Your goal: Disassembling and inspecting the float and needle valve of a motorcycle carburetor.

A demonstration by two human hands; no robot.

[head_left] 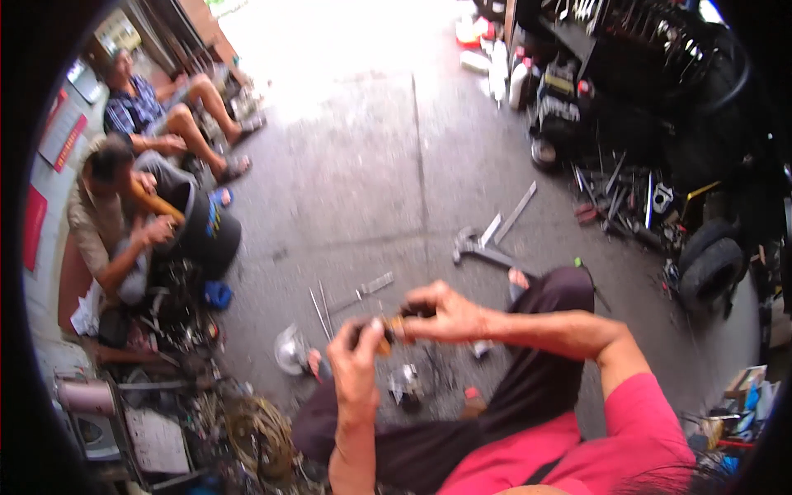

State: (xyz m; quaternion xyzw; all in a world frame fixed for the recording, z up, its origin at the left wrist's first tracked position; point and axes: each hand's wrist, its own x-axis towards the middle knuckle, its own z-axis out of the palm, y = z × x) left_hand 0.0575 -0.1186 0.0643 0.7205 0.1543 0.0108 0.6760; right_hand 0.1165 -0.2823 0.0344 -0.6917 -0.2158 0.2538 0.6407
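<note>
My left hand (356, 359) and my right hand (447, 315) meet in front of my lap, fingers closed on a small dark part with a yellow-brown section (385, 337). The fingers cover much of it, and blur hides its kind. Below the hands, a silver metal part (406, 383) sits on the floor between my legs. A round, shiny metal housing (290, 350) lies left of my left hand. Beyond the hands are thin metal rods (320, 307) and a flat steel tool (376, 285). Farther off to the right lie long grey metal tools (493, 239).
Two people sit along the left wall, the nearer one reaching into a black tub (219, 243). Coiled cable (257, 429) and piled parts lie at lower left. Tyres (711, 268), loose hand tools (619, 194) and plastic bottles (499, 70) line the right side.
</note>
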